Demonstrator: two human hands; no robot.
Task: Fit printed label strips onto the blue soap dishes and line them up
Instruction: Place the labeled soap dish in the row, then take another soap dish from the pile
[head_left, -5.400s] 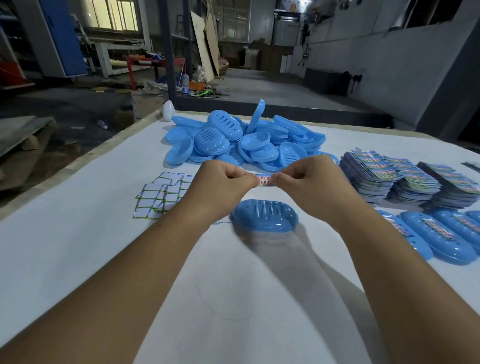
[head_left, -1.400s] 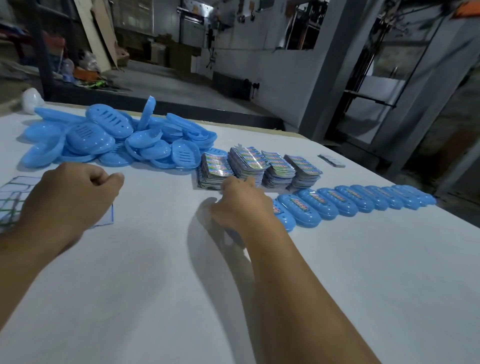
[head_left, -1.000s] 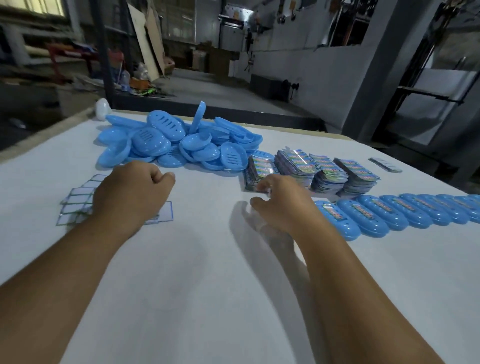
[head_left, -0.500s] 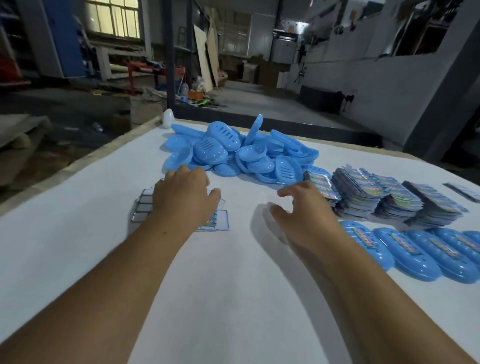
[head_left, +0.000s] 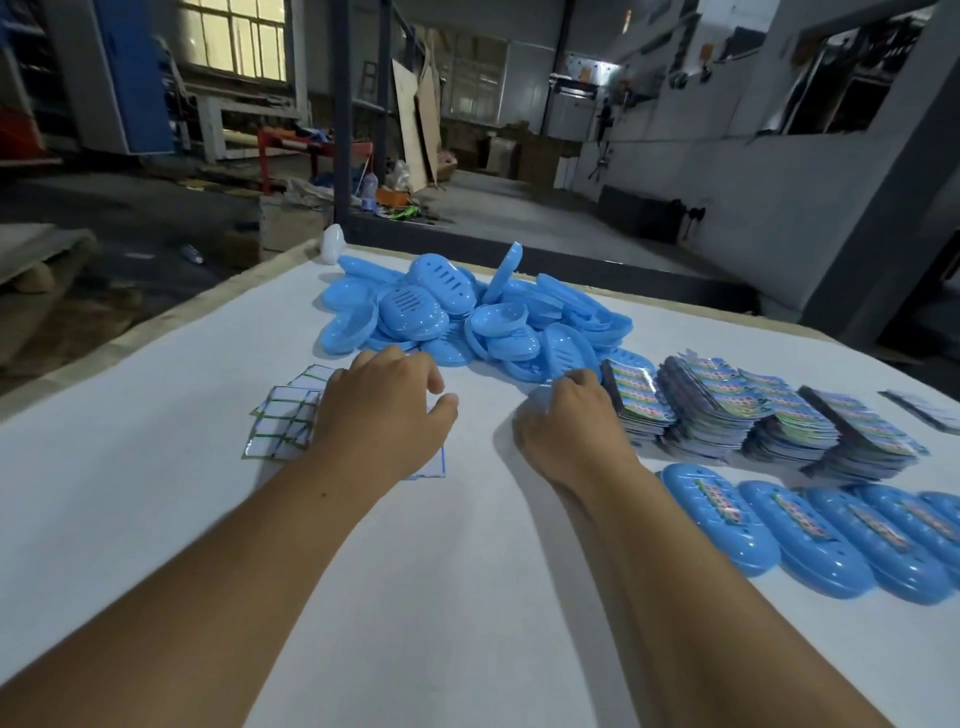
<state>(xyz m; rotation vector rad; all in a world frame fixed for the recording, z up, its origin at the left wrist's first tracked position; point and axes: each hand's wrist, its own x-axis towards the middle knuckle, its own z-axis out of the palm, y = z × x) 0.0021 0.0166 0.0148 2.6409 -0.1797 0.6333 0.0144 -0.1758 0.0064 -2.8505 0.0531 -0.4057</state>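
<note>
Lying past both hands: a heap of bare blue soap dishes (head_left: 467, 322), some flat, one standing on its edge.
Dishes with labels: a row of blue dishes with labels (head_left: 810, 535) lies to the right of the right arm, side by side and touching, each with a bright strip along its top.
Label stacks: four tall stacks of printed label strips (head_left: 753, 415) sit just right of the right hand, between the heap and the row.
Right hand: the right hand (head_left: 571, 426) reaches to the near edge of the heap, fingers curled down. The fingertips meet something blue there, blurred, so I cannot tell if it grips a dish.
Left hand: the left hand (head_left: 379, 415) lies palm down on the sticker sheets, fingers bent and a little spread, thumb out to the side. I cannot tell if it pinches one.
Sticker sheets: flat sheets of small green-edged stickers (head_left: 285, 415) poke out left of that hand and under it.
Table: a white table (head_left: 415, 597) holds it all.
Far corner: a small white round thing (head_left: 332, 243) sits beyond the heap.
</note>
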